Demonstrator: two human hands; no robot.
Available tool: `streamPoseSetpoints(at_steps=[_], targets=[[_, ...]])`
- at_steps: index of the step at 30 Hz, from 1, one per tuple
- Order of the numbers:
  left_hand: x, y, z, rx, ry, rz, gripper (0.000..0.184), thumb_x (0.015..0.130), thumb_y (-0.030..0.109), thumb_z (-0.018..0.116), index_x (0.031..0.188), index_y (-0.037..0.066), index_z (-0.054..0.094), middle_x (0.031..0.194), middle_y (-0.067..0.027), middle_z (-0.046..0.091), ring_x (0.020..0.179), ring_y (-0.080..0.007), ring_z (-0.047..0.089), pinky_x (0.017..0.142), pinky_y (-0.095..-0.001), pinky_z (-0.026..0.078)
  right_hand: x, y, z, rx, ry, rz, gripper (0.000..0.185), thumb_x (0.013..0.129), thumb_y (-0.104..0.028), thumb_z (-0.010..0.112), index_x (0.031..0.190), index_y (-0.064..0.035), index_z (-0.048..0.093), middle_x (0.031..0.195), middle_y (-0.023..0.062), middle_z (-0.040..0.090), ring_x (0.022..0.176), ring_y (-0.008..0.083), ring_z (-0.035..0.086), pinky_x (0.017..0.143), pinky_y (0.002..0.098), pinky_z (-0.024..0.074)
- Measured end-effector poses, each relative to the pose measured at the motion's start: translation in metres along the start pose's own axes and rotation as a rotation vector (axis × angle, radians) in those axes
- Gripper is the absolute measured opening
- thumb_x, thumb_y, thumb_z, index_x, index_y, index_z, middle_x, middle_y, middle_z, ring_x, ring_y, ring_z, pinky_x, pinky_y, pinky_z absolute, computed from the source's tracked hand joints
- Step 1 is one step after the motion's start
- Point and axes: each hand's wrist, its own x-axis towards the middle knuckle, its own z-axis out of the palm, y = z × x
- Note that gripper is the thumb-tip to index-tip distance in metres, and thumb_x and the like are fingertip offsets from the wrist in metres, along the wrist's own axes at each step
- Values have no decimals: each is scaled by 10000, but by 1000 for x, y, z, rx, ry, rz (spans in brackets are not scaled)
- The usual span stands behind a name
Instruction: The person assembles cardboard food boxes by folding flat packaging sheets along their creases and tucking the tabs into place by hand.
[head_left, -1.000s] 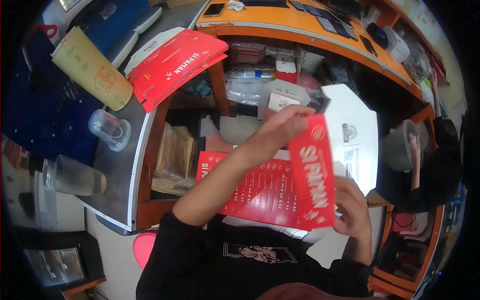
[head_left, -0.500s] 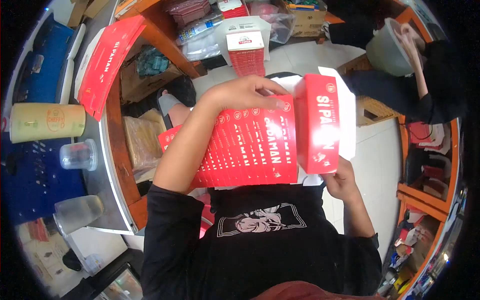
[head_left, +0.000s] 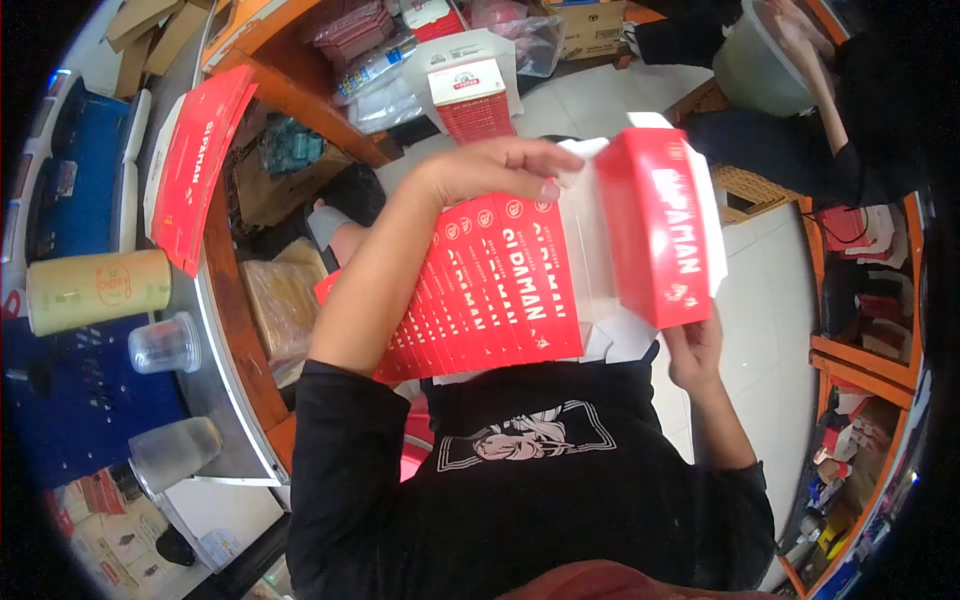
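Observation:
A red and white "SI PAMAN" carton (head_left: 655, 230), partly folded, is tilted in front of my chest with its white inner side towards the left. My right hand (head_left: 692, 352) grips its lower edge, the fingers partly hidden behind the panel. At its upper left, my left hand (head_left: 490, 172) has its fingers stretched out near a white flap, thumb apart over the top edge of the stack. That fanned stack of flat red cartons (head_left: 500, 290) lies across my lap, overlapping in a row, partly under my left forearm.
Left, more flat red cartons (head_left: 200, 170) lean on a counter with a yellowish cup (head_left: 100, 290) and clear plastic cups (head_left: 165, 342). Ahead stands a stack of red boxes (head_left: 472, 105). Another person holding a pale tub (head_left: 760, 65) is at upper right, beside orange shelves (head_left: 865, 370).
The held carton has shifted right and opened away from the stack, showing more white inside. My left hand has moved from the top carton's corner towards the white flap. The view has shifted slightly.

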Motion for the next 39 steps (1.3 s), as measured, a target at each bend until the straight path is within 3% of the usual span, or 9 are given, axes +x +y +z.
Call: streamPoseSetpoints(at_steps=[9, 14, 17, 21, 27, 29, 32, 35, 39], targets=[[15, -7, 1, 293, 0, 3, 292, 943, 330, 685, 1037, 53, 701, 987, -28, 665, 950, -104, 604, 860, -272, 445, 10, -33, -16, -351, -248, -121, 198, 885, 58, 572, 1056, 17, 663, 971, 102, 698, 786, 223, 675, 727, 331, 521], [13, -12, -6, 274, 72, -46, 267, 928, 309, 706, 940, 45, 675, 960, -19, 636, 970, -107, 588, 871, -280, 438, 29, -26, 7, -276, -321, -113, 136, 852, 58, 582, 928, -11, 671, 866, 118, 711, 754, 290, 684, 701, 351, 527], [8, -11, -4, 216, 117, 71, 269, 904, 297, 734, 944, 38, 676, 1043, -48, 627, 1049, -136, 575, 925, -296, 426, 35, -13, 12, -262, -461, -15, 333, 856, 65, 570, 1169, -12, 654, 1177, 225, 665, 1061, 400, 661, 922, 404, 518], [-2, -14, -9, 365, 114, 246, 264, 891, 271, 749, 979, 30, 684, 1157, -95, 607, 1155, -175, 547, 1015, -311, 395, 41, -5, 19, -192, -538, 70, 370, 864, 70, 562, 1218, -13, 629, 1222, 226, 650, 1138, 400, 630, 982, 416, 488], [2, -16, -5, -63, 7, 43, 185, 898, 171, 756, 1030, 57, 696, 1100, -41, 639, 1057, -129, 593, 939, -293, 460, 47, -4, 15, 63, -677, 250, 589, 767, -120, 565, 1341, 10, 535, 1408, 203, 542, 1304, 341, 526, 1127, 471, 367], [10, -30, -9, 117, 42, 157, 191, 904, 180, 760, 1035, 55, 698, 1032, -6, 657, 979, -99, 602, 873, -269, 482, 62, -11, 8, 330, -523, 456, 586, 718, -153, 538, 1287, -21, 495, 1395, 132, 477, 1291, 292, 521, 1131, 506, 369], [13, -27, -11, 66, 2, 77, 227, 915, 236, 751, 1029, 48, 697, 1048, -20, 650, 985, -99, 591, 868, -269, 473, 107, -6, 22, 133, -151, 238, 571, 817, 29, 467, 1374, -37, 359, 1307, 139, 482, 1148, 211, 597, 966, 381, 523], [17, -26, -10, 143, -7, 51, 327, 939, 343, 703, 1042, 33, 692, 1091, -62, 637, 1026, -117, 573, 891, -286, 454, 154, -20, 43, -70, -370, 284, 797, 869, -34, 710, 1515, -31, 242, 1361, 175, 552, 1072, 218, 653, 904, 330, 545], [0, -8, -1, 251, 153, 80, 476, 961, 482, 603, 1056, 23, 688, 1103, -110, 621, 1055, -172, 544, 931, -307, 423, 179, 9, 47, -263, -522, 145, 442, 822, -77, 798, 1237, -22, 656, 1107, 104, 730, 997, 179, 679, 897, 307, 533]])
